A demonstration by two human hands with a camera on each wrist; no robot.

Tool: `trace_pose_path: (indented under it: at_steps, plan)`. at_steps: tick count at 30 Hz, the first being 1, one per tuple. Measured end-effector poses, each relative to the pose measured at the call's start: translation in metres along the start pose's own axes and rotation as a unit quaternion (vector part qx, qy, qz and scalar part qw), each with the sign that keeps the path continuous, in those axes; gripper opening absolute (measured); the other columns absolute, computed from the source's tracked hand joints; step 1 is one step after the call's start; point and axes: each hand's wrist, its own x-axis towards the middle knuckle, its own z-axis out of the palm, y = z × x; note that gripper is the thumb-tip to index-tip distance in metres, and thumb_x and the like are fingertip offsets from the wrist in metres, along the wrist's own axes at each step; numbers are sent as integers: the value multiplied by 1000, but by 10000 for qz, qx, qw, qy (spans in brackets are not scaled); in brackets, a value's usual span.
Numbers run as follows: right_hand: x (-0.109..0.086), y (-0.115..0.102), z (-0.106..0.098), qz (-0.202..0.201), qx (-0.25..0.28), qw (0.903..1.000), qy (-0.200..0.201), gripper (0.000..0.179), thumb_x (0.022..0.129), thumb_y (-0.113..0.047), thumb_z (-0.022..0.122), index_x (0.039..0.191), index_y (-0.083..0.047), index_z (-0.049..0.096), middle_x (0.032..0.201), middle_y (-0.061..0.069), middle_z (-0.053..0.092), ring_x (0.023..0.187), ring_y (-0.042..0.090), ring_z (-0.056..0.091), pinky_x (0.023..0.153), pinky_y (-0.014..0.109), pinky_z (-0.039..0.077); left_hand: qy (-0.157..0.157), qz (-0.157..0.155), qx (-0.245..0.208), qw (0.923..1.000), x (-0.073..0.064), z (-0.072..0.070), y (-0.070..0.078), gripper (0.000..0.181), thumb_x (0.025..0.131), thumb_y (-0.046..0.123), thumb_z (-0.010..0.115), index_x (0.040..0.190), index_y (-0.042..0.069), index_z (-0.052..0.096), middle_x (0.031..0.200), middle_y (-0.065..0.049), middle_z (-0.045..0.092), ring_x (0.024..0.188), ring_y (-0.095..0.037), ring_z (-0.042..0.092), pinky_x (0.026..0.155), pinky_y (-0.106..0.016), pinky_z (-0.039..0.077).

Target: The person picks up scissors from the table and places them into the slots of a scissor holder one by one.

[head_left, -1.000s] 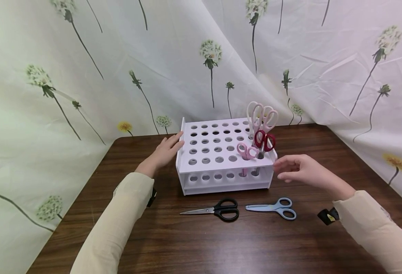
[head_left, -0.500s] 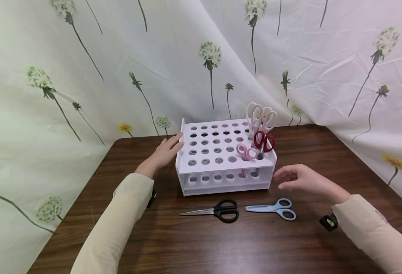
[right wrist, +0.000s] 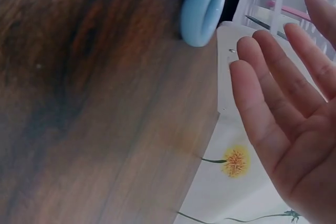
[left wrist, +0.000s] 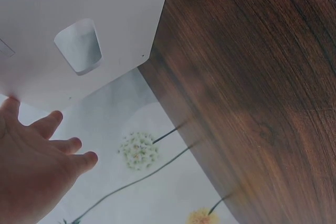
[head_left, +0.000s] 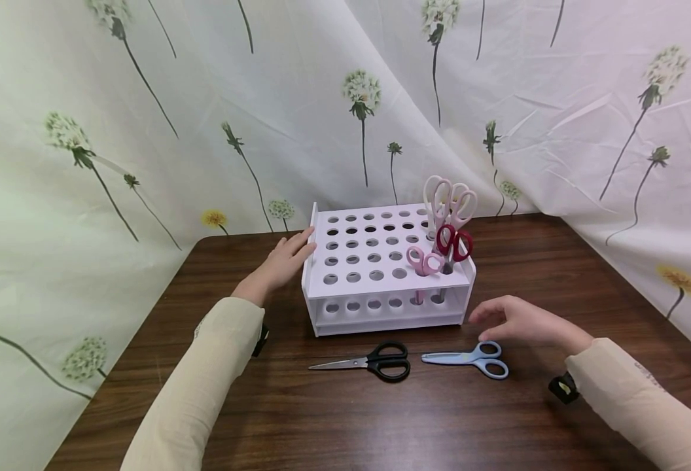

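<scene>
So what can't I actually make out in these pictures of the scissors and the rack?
Blue scissors: right wrist view, blades cut off by the top edge.
Left hand: left wrist view, partly cut off by the left edge.
Pale scissors: head view, blades mostly hidden by the rack and red scissors.
Right sleeve: head view, marking too small to read.

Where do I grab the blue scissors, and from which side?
Probably by the handle loops, coming from the right. The blue scissors lie flat on the table, loops nearest the right hand, narrow end pointing left.
</scene>
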Motion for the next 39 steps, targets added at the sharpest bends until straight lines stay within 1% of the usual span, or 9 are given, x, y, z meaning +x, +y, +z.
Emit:
trace_pose_path:
  at_steps: [3, 8, 13, 17, 21, 24, 31, 35, 39]
  plan:
    - [1, 3, 1, -21, -46, 9999, -156, 32, 82, -21, 71, 107, -2, 64, 102, 8, 63, 94, 26, 57, 76, 28, 47, -6, 10, -8, 10000, 0, 0, 0, 57, 99, 47, 28, 149, 21, 18, 151, -10, 17, 135, -40, -4, 105, -55, 1]
    - [4, 8, 1, -26, -197, 9989, -430, 33, 81, -21, 72, 107, -2, 63, 100, 7, 63, 86, 19, 57, 72, 30, 48, -8, 10, -36, 10000, 1, 1, -1, 57, 99, 47, 28, 149, 22, 18, 151, -9, 17, 135, -40, -4, 105, -55, 1]
    - [5, 11, 3, 126, -156, 9978, -631, 32, 81, -20, 72, 106, -2, 63, 98, 6, 62, 80, 19, 56, 68, 30, 47, 11, 6, -54, 10000, 1, 1, -2, 57, 99, 47, 28, 149, 22, 18, 151, -9, 17, 135, -40, -4, 105, -56, 2]
    - [5, 14, 5, 363, -192, 9964, -746, 28, 79, -19, 73, 102, -5, 63, 90, 2, 60, 76, 19, 53, 64, 29, 45, 29, 40, -6, 10000, 2, 1, -2, 57, 99, 46, 29, 149, 21, 19, 151, -10, 18, 135, -41, -3, 105, -56, 2]
    - [5, 18, 7, 504, -225, 9952, -807, 24, 76, -17, 76, 92, -7, 61, 80, 1, 56, 70, 17, 51, 59, 27, 42, 23, 36, -3, 10000, 2, 1, -2, 56, 99, 45, 29, 149, 21, 19, 151, -10, 18, 135, -41, -3, 105, -56, 3]
    - [6, 19, 8, 565, -194, 9949, -807, 24, 74, -15, 77, 87, -7, 58, 77, 2, 54, 68, 17, 49, 57, 26, 41, 7, 18, 5, 10000, 2, 1, -2, 57, 99, 46, 28, 149, 21, 19, 151, -10, 17, 135, -41, -3, 105, -56, 2]
    - [5, 17, 8, 665, -219, 9937, -877, 25, 73, -15, 77, 83, -6, 57, 73, 1, 50, 65, 16, 47, 56, 25, 38, -3, 0, -8, 10000, 2, 1, -3, 58, 98, 48, 28, 149, 23, 18, 151, -9, 17, 135, -40, -4, 105, -56, 2]
    - [6, 18, 8, 600, -220, 9936, -930, 18, 74, -11, 73, 80, -6, 57, 70, -1, 52, 62, 13, 48, 53, 23, 38, -25, 4, -1, 10000, 2, 1, -3, 58, 98, 49, 28, 149, 22, 17, 151, -10, 16, 135, -40, -4, 105, -56, 2]
    - [7, 20, 8, 584, -162, 9942, -890, 15, 74, -7, 69, 80, -5, 56, 70, 0, 51, 62, 15, 48, 52, 23, 38, -40, 27, 8, 10000, 2, 1, -3, 58, 98, 49, 28, 149, 22, 17, 151, -10, 16, 136, -39, -5, 105, -54, 2]
